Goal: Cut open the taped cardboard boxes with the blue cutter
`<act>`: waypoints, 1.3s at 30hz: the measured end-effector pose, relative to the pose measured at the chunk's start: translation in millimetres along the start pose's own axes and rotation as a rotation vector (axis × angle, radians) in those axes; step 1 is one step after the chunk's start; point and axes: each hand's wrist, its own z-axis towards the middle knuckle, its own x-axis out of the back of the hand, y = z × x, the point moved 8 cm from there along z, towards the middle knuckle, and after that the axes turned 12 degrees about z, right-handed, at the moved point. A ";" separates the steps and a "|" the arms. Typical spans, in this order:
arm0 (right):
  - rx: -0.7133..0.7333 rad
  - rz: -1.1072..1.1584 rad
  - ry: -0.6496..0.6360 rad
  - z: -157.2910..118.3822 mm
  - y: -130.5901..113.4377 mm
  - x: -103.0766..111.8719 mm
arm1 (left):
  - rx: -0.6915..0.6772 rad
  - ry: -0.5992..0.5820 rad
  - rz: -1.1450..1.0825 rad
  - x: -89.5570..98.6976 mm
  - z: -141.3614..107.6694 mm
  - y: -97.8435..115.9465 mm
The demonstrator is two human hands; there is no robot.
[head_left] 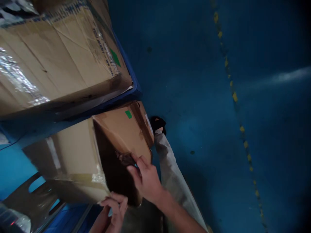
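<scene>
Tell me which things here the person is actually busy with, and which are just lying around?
In hand:
- small cardboard box, its flap open
- right hand, gripping the box's edge
- left hand, at the box's lower corner

Just about:
- large cardboard box, above, with shiny tape
- blue floor with a yellow dashed line
- the person's own trouser leg and dark shoe
</scene>
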 end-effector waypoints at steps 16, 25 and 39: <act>0.077 -0.767 -0.336 3.4 -21.9 43.2 | 0.037 0.031 -0.027 -9.8 68.5 -70.1; 0.011 -0.998 -0.323 12.0 -28.4 42.5 | 0.060 -0.044 -0.026 -10.0 83.6 -77.6; 0.033 -1.183 -0.492 23.4 -48.7 42.3 | 0.081 -0.060 -0.022 -10.2 92.0 -80.7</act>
